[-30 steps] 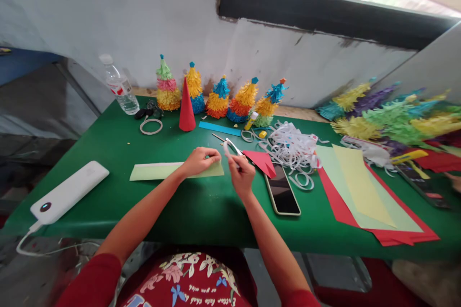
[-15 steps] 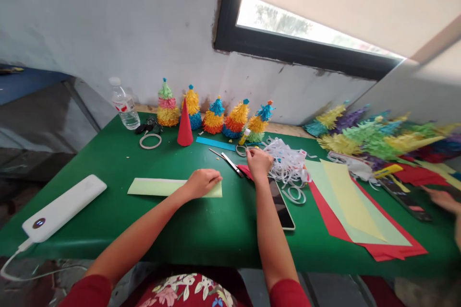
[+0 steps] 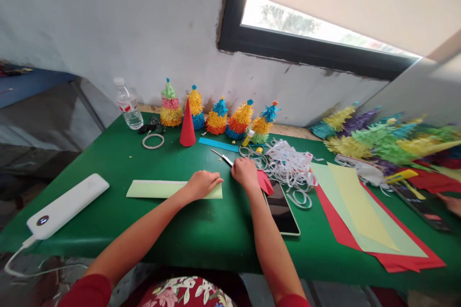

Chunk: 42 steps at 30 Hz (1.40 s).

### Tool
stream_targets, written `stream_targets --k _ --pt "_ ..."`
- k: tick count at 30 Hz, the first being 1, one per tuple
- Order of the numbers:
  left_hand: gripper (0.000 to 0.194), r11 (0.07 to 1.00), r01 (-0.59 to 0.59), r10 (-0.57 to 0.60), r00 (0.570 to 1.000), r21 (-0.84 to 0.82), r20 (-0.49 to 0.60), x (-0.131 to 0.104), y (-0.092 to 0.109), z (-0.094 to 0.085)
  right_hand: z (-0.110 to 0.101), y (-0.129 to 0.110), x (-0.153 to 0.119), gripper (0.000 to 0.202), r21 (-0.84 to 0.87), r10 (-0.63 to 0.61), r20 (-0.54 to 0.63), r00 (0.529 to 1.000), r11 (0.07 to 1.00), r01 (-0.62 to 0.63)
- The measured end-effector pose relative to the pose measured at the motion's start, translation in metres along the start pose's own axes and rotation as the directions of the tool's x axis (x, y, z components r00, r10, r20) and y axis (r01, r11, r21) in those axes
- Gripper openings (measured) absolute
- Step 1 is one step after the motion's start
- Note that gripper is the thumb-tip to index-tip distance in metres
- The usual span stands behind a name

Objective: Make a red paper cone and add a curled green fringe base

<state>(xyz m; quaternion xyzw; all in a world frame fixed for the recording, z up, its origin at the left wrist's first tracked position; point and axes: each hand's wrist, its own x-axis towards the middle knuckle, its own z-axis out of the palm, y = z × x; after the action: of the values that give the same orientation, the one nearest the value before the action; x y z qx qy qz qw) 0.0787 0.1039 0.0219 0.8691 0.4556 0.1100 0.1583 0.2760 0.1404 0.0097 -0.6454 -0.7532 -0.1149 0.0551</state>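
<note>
A folded strip of light green paper (image 3: 154,189) lies lengthwise on the table. My left hand (image 3: 201,185) rests over its right part, fingers together and curled, pressing on the paper. My right hand (image 3: 245,172) is closed at the lower end of a pair of scissors (image 3: 226,159); its metal blades point up and left, and the handles are hidden under my fingers. Beside my right wrist, a red paper piece (image 3: 265,182) overlaps the top of a dark-screened tablet (image 3: 281,211). A plain red cone (image 3: 188,127) stands farther back.
Fringed paper cones (image 3: 217,117) line the wall, near a water bottle (image 3: 129,108). A blue strip (image 3: 218,144), a glue stick (image 3: 248,137) and white paper shreds (image 3: 288,163) lie ahead. A power bank (image 3: 68,206) is left; coloured sheets (image 3: 363,206) and another person's hand (image 3: 452,204) are right.
My right hand has moved left and nearer, from beside the white shreds onto the scissors. The red paper beside it shows more fully. My left hand stays on the green paper.
</note>
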Motion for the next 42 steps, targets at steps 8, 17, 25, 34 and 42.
stream_targets --k 8,17,25,34,42 --pt "0.035 0.985 0.072 -0.063 0.996 -0.157 0.057 -0.001 -0.003 -0.013 0.001 -0.008 0.007 0.023 0.276 0.157 -0.058 0.986 0.952 -0.135" --pt "0.034 0.981 0.12 -0.137 0.985 -0.154 -0.105 0.0 -0.008 -0.016 -0.009 -0.054 -0.023 0.033 0.949 0.073 -0.01 0.997 0.314 -0.013" --pt "0.036 0.987 0.105 -0.113 0.992 -0.121 -0.061 -0.001 -0.027 -0.038 -0.017 -0.038 -0.015 0.033 0.947 0.239 -0.033 0.971 0.318 -0.046" --pt "0.041 0.969 0.099 -0.118 0.991 -0.228 -0.068 -0.015 -0.089 -0.078 -0.006 0.007 -0.005 0.04 0.946 0.472 -0.002 0.882 0.287 -0.151" --pt "0.038 0.944 0.222 -0.19 0.97 -0.245 0.149 -0.049 -0.118 -0.096 0.0 0.016 -0.006 0.04 0.917 0.469 0.109 0.876 0.292 -0.271"
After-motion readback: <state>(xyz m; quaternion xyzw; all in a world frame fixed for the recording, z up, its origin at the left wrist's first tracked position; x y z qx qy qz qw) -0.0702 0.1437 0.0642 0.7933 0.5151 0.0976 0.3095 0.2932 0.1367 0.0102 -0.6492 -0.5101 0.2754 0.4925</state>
